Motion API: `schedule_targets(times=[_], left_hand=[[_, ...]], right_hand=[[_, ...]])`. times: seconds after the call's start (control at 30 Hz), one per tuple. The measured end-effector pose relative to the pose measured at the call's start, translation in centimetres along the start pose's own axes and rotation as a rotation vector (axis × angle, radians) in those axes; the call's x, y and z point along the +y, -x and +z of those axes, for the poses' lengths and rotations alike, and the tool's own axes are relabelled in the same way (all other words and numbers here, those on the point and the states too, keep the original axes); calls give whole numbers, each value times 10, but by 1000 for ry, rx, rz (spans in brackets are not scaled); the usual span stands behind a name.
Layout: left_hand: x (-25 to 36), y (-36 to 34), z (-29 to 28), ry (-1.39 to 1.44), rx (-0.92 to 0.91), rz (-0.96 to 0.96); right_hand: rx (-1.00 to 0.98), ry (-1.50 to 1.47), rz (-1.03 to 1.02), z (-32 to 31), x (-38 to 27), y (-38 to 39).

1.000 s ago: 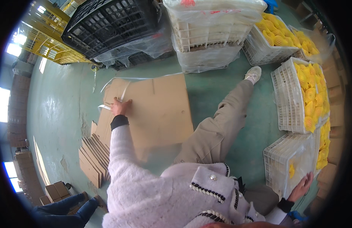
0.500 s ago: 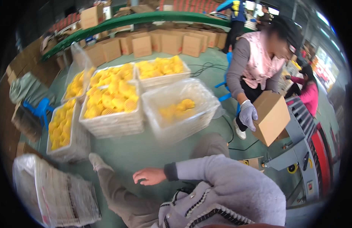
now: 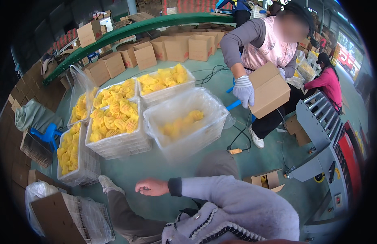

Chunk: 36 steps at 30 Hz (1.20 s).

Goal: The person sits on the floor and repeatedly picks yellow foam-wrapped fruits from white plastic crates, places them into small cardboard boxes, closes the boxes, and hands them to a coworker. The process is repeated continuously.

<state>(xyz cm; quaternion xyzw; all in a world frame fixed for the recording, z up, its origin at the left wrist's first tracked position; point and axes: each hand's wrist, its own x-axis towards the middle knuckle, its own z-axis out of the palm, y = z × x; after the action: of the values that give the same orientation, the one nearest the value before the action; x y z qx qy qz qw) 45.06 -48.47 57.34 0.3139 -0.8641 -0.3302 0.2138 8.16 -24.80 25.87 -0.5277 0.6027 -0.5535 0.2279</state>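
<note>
My right hand [image 3: 152, 187] hovers over the green floor in front of my legs, its fingers loosely bent and nothing visible in them. My left hand is out of sight. Ahead of my right hand is a white crate [image 3: 192, 142] lined with clear plastic, holding a few yellow foam-netted fruits [image 3: 182, 124]. Beside it, a fuller crate [image 3: 121, 149] is heaped with the same fruits. At the lower left, a brown cardboard box [image 3: 54, 217] stands against stacked plastic-wrapped crates [image 3: 90, 217].
A co-worker in gloves [image 3: 244, 90] holds a cardboard box [image 3: 270, 91] at the right. Near that person stand a roller conveyor [image 3: 318, 118] and an open carton [image 3: 272, 179]. A cable [image 3: 247, 140] crosses the floor. Blue stools [image 3: 50, 134] and more cartons [image 3: 145, 56] lie further off.
My right hand has shifted slightly left and its fingers are more curled. A cardboard box has appeared at the lower left. The co-worker's box has been raised and turned. The view has shifted slightly.
</note>
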Motion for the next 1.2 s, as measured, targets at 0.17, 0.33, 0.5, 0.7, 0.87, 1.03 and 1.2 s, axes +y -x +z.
schedule_targets(times=[0.17, 0.33, 0.5, 0.7, 0.87, 1.03, 1.2], left_hand=[[19, -102, 161, 261, 73, 433], [36, -152, 322, -230, -53, 588], [60, -187, 346, 184, -111, 504], [-4, -200, 427, 289, -173, 351], [-136, -157, 520, 500, -616, -371], [-161, -141, 534, 556, -590, -355], [-139, -134, 536, 368, -675, -364]], right_hand=[[-14, -219, 142, -6, -9, 9], [10, -455, 175, 5, 2, 7], [72, -491, 194, 4, 0, -14], [170, -345, 132, 2, 9, -32], [258, -17, 572, 48, 95, 14], [229, 167, 682, 53, 119, -2], [265, 295, 498, 19, 37, -9]])
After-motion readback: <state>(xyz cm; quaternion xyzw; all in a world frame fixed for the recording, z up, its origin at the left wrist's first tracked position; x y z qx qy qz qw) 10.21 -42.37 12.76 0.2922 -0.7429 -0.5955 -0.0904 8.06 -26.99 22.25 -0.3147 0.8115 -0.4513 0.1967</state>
